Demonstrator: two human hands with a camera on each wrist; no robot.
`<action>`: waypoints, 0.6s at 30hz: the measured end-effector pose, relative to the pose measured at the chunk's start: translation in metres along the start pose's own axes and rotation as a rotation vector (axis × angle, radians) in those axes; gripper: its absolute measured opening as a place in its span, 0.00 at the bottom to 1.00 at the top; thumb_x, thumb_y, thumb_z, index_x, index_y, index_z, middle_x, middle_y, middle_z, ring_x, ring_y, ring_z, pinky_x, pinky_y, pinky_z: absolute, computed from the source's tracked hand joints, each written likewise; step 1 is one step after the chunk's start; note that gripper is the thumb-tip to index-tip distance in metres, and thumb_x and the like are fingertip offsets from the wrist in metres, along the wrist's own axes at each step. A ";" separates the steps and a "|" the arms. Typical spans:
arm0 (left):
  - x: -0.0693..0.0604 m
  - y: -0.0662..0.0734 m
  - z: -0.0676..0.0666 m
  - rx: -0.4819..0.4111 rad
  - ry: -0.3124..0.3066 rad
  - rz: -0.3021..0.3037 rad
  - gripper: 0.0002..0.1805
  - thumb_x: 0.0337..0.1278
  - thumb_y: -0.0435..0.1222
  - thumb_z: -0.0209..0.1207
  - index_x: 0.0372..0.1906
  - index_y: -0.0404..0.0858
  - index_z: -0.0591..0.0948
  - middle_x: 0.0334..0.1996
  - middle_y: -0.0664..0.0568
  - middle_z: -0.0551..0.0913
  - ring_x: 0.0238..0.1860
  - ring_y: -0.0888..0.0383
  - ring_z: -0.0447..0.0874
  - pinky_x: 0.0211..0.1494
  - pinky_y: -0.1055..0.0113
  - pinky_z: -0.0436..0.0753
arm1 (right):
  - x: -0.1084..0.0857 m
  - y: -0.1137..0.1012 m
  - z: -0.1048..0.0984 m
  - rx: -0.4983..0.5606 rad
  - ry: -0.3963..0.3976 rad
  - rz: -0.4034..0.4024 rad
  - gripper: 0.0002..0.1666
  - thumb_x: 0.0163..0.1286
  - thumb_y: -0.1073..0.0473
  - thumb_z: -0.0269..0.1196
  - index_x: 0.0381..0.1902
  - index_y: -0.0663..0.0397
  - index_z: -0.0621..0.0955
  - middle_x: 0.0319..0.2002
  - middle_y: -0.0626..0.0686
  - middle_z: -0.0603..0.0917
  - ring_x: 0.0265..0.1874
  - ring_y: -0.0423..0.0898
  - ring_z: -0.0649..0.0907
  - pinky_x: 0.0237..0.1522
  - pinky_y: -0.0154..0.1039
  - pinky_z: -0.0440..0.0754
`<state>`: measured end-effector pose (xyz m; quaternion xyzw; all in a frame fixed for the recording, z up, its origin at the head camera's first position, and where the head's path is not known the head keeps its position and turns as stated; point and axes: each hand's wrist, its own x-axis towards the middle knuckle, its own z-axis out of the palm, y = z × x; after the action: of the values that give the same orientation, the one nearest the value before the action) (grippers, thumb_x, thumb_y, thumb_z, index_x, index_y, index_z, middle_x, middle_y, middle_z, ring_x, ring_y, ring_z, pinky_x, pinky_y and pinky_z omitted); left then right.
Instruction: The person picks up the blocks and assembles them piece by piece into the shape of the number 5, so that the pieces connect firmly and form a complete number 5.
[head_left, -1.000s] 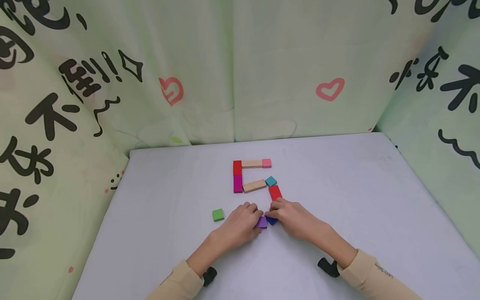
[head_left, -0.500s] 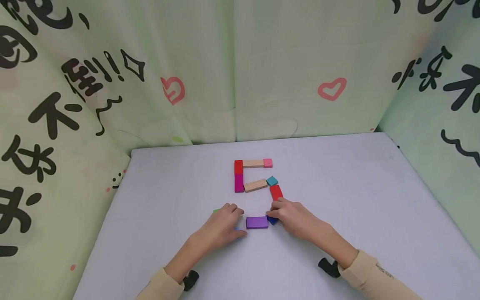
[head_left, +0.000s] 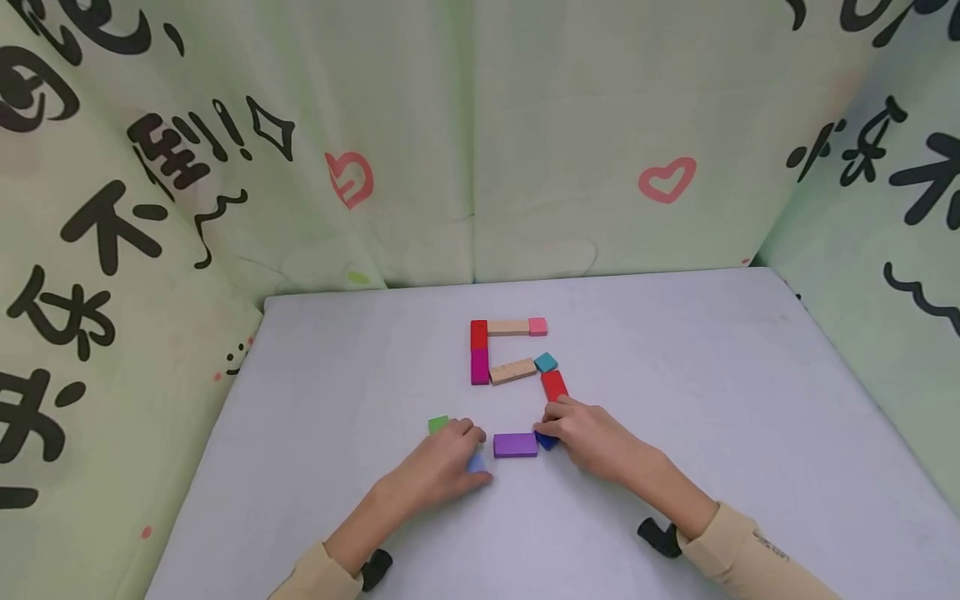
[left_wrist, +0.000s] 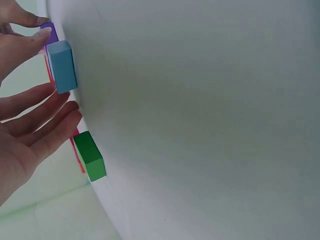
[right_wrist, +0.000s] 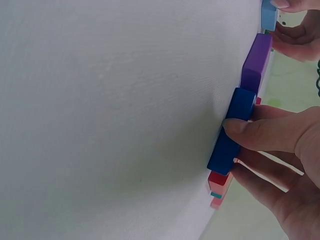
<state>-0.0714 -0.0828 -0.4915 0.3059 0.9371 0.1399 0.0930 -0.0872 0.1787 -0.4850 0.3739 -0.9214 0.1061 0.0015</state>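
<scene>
My left hand (head_left: 438, 460) is around a light blue wooden block (left_wrist: 63, 67), thumb at one end and fingers at the other. In the head view that hand covers much of the block. Its other fingers spread towards a green block (left_wrist: 90, 156). The right hand (head_left: 588, 433) pinches a dark blue block (right_wrist: 231, 131), with the thumb on its near face and fingers behind. A purple block (head_left: 515, 446) lies flat between the two hands, meeting the dark blue block's corner. Just beyond the right fingers is a red block (head_left: 553, 384), partly hidden by them.
Further back, a teal block (head_left: 546, 362), a plain wood block (head_left: 513, 372), a magenta block (head_left: 480, 367), a second red block (head_left: 478, 334), another plain wood block (head_left: 508, 327) and a pink block (head_left: 537, 327) form a joined line on the white table (head_left: 337, 375).
My left hand has left the purple block and moved left to the light blue block, uncovering the purple one. The right hand stays at the dark blue block.
</scene>
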 end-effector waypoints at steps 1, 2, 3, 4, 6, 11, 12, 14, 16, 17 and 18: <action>0.000 0.001 0.001 -0.001 -0.005 -0.001 0.28 0.56 0.49 0.74 0.55 0.35 0.83 0.45 0.49 0.85 0.43 0.58 0.81 0.49 0.69 0.85 | 0.000 0.000 0.000 -0.001 0.002 -0.001 0.17 0.59 0.72 0.74 0.47 0.58 0.90 0.41 0.52 0.86 0.41 0.46 0.86 0.43 0.39 0.88; 0.000 0.001 0.001 0.001 -0.009 -0.002 0.28 0.56 0.49 0.74 0.55 0.35 0.83 0.46 0.48 0.85 0.43 0.58 0.81 0.49 0.69 0.85 | 0.000 0.000 0.000 -0.002 0.002 -0.001 0.17 0.59 0.72 0.74 0.47 0.58 0.90 0.41 0.52 0.86 0.42 0.46 0.86 0.44 0.39 0.88; 0.000 0.002 0.001 0.005 -0.013 -0.003 0.28 0.56 0.49 0.74 0.55 0.35 0.83 0.46 0.48 0.85 0.43 0.58 0.81 0.49 0.69 0.85 | 0.000 0.000 0.000 -0.002 0.000 0.001 0.17 0.59 0.72 0.74 0.47 0.58 0.90 0.41 0.52 0.86 0.42 0.47 0.86 0.44 0.39 0.88; -0.001 0.003 0.002 0.008 -0.017 -0.005 0.28 0.56 0.49 0.74 0.55 0.35 0.83 0.47 0.48 0.85 0.44 0.57 0.81 0.49 0.69 0.85 | 0.000 0.000 -0.001 0.000 -0.001 0.001 0.17 0.59 0.72 0.74 0.47 0.58 0.90 0.41 0.52 0.86 0.42 0.47 0.86 0.44 0.39 0.88; -0.001 0.005 0.002 0.014 -0.023 -0.010 0.29 0.56 0.49 0.74 0.56 0.35 0.82 0.48 0.47 0.85 0.45 0.57 0.81 0.49 0.68 0.86 | 0.000 0.000 -0.001 0.004 -0.004 0.003 0.17 0.59 0.72 0.74 0.47 0.58 0.90 0.41 0.52 0.86 0.42 0.47 0.86 0.44 0.40 0.88; -0.004 0.006 0.003 0.014 -0.026 -0.020 0.27 0.57 0.47 0.74 0.55 0.34 0.83 0.48 0.46 0.84 0.45 0.56 0.81 0.49 0.67 0.86 | 0.001 -0.001 -0.002 0.016 -0.013 0.011 0.18 0.59 0.71 0.74 0.48 0.57 0.90 0.42 0.53 0.87 0.42 0.47 0.87 0.44 0.40 0.88; -0.004 0.007 0.004 0.010 -0.023 -0.020 0.26 0.57 0.46 0.74 0.55 0.34 0.83 0.47 0.46 0.84 0.45 0.56 0.81 0.49 0.67 0.86 | 0.000 -0.001 -0.001 0.018 -0.016 0.015 0.18 0.59 0.71 0.74 0.48 0.58 0.90 0.42 0.53 0.87 0.42 0.47 0.87 0.44 0.40 0.88; -0.005 0.006 0.004 0.008 -0.015 -0.018 0.25 0.57 0.44 0.74 0.54 0.33 0.83 0.47 0.46 0.84 0.44 0.57 0.80 0.48 0.68 0.86 | 0.001 0.000 -0.001 0.019 -0.017 0.016 0.18 0.59 0.72 0.74 0.48 0.58 0.90 0.41 0.53 0.87 0.42 0.47 0.87 0.44 0.40 0.88; -0.005 0.006 0.004 0.003 -0.007 -0.016 0.23 0.58 0.42 0.73 0.53 0.33 0.83 0.46 0.46 0.84 0.43 0.57 0.80 0.47 0.69 0.85 | 0.001 0.000 -0.001 0.017 -0.017 0.015 0.18 0.58 0.72 0.74 0.48 0.58 0.90 0.41 0.53 0.86 0.42 0.47 0.87 0.44 0.40 0.88; -0.006 0.006 0.004 0.002 -0.003 -0.016 0.22 0.58 0.41 0.73 0.52 0.32 0.83 0.45 0.46 0.84 0.43 0.58 0.80 0.46 0.70 0.85 | 0.001 0.000 -0.001 0.016 -0.016 0.014 0.18 0.58 0.73 0.74 0.48 0.58 0.90 0.41 0.53 0.86 0.42 0.47 0.86 0.43 0.40 0.88; -0.006 0.007 0.004 -0.001 0.002 -0.015 0.21 0.58 0.40 0.73 0.52 0.32 0.83 0.45 0.46 0.84 0.43 0.58 0.80 0.46 0.70 0.85 | 0.001 0.000 -0.001 0.015 -0.015 0.012 0.18 0.58 0.73 0.74 0.47 0.58 0.90 0.41 0.53 0.86 0.42 0.47 0.86 0.44 0.40 0.88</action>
<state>-0.0622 -0.0804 -0.4926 0.2986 0.9395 0.1398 0.0933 -0.0884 0.1778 -0.4844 0.3693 -0.9227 0.1102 -0.0088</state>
